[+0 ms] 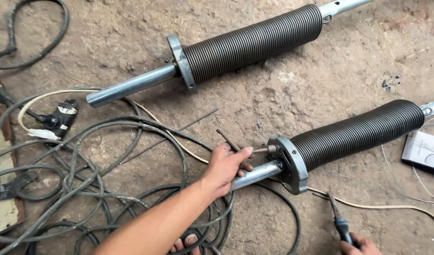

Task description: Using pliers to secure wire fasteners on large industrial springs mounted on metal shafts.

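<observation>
My left hand [226, 165] pinches a short metal pin [264, 149] against the round flange [292, 165] of the near coil-spring tube [358, 134], and rests on its bare steel shaft [257, 174]. A thin dark rod [226, 139] pokes up behind my fingers. At the bottom right edge, my right hand [361, 246] grips a dark-handled tool [338, 218] whose tip points up toward the flange, a little short of it. A second, matching spring tube [252, 42] lies farther away.
Loops of thick black cable [108, 189] cover the dirt floor at left, with a taped connector [61, 120] and a pale cord [377, 206]. A small flat box [424, 151] lies at right. Toes [186, 244] show at the bottom.
</observation>
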